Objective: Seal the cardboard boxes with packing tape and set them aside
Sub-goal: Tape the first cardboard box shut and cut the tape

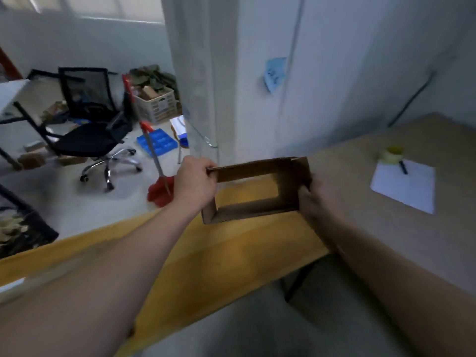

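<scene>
Two bare hands hold one cardboard box (260,189) in the air, above the left end of a yellowish worktop (231,253). The box is an open rectangular sleeve: both ends are unsealed, and the worktop shows straight through it. The left hand (195,184) has its grip curled over the box's top left corner, fingers hooked over the edge. The right hand (314,202) has its grip closed around the box's right end, partly in shadow and blurred.

The yellowish worktop runs from near left to the middle of the scene, its far edge dropping to open floor. To its right lies a paler, grey-brown worktop (386,228), its surface bare between the box and a white sheet of paper (404,186) at far right. A dark pen (403,167) lies on the paper's far edge, and a roll of tape (391,154) sits just beyond it, well apart from the box.

A white pillar (219,73) stands directly behind the box, with a blue note (274,73) stuck on it. On the floor to the far left are a black office chair (87,124), a red-handled broom (154,155), a blue tray (157,141) and a crate (157,104) of clutter.
</scene>
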The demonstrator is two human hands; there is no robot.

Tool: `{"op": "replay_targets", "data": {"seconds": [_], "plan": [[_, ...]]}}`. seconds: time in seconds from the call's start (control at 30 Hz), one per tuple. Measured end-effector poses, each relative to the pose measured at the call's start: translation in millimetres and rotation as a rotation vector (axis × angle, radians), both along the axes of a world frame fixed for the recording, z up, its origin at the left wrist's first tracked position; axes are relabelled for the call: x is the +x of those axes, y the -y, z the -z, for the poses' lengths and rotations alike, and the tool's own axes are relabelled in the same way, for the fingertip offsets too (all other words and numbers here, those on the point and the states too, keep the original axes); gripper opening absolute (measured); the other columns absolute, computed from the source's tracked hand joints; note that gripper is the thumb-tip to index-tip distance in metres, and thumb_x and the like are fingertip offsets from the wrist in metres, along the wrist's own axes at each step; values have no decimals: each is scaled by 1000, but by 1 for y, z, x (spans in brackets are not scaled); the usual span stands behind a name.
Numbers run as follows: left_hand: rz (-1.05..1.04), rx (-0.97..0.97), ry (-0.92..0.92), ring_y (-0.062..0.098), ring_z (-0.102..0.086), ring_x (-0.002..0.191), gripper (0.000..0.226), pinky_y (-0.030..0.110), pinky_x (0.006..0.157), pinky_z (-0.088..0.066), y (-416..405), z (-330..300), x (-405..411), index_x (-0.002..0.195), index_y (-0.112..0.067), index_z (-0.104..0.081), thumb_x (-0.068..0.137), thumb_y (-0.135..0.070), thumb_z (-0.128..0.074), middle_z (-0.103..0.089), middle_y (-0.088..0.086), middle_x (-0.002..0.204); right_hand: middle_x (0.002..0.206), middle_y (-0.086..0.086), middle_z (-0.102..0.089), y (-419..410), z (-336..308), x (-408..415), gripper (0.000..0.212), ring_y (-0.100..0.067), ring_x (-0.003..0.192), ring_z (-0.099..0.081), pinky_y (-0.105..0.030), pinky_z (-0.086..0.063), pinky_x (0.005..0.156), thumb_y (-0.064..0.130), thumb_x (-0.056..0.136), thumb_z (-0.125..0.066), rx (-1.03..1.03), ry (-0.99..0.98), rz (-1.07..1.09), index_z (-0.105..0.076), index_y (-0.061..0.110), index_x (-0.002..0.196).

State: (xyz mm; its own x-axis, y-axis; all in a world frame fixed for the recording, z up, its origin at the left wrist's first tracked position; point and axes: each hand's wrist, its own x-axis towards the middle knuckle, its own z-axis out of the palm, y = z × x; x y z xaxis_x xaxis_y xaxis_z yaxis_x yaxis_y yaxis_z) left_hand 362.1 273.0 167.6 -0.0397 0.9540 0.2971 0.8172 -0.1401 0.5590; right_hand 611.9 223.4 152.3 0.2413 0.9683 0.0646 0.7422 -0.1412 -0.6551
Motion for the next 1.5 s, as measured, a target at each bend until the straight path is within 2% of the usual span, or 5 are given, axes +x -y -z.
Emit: {"op": "replay_targets", "data": {"seconds": [0.37,0.73,1.07,1.27,1.5], "plan": [[392,-226,-29,23,-59,83,22,29,69,-44,-23,30,321,87,-21,-74,91,-12,-55,-66,5,84,81,-6,-64,58,9,284,19,-29,74,-65,-49,-57,71,30,87,-42,-149,-34,418,-54,23,101],[675,-363,-72,20,-60,85,22,31,70,-48,-51,53,493,89,-22,-74,87,-12,-55,-68,1,91,92,-5,-63,93,22,399,21,-26,90,-61,-41,-53,79,16,84,-50,-408,-49,641,-56,17,104],[826,-523,-50,17,-55,94,24,36,80,-51,-88,75,570,104,-32,-59,81,-37,-56,-57,-1,110,82,0,-50,69,16,420,23,-17,69,-47,-29,-31,51,26,81,-58,-653,111,680,-43,16,95],[871,-615,59,19,-62,86,4,45,79,-58,-107,79,575,87,-31,-64,85,-35,-64,-63,-3,98,92,-3,-63,64,13,429,53,-20,66,-68,-31,-52,51,67,85,-56,-685,-140,637,-43,21,106],[872,-844,217,22,-58,96,9,38,74,-58,-109,94,569,98,-24,-67,95,-22,-59,-59,-1,106,94,-3,-63,63,27,441,44,-22,73,-69,-34,-56,53,59,88,-60,-586,-195,591,-49,20,104]]}}
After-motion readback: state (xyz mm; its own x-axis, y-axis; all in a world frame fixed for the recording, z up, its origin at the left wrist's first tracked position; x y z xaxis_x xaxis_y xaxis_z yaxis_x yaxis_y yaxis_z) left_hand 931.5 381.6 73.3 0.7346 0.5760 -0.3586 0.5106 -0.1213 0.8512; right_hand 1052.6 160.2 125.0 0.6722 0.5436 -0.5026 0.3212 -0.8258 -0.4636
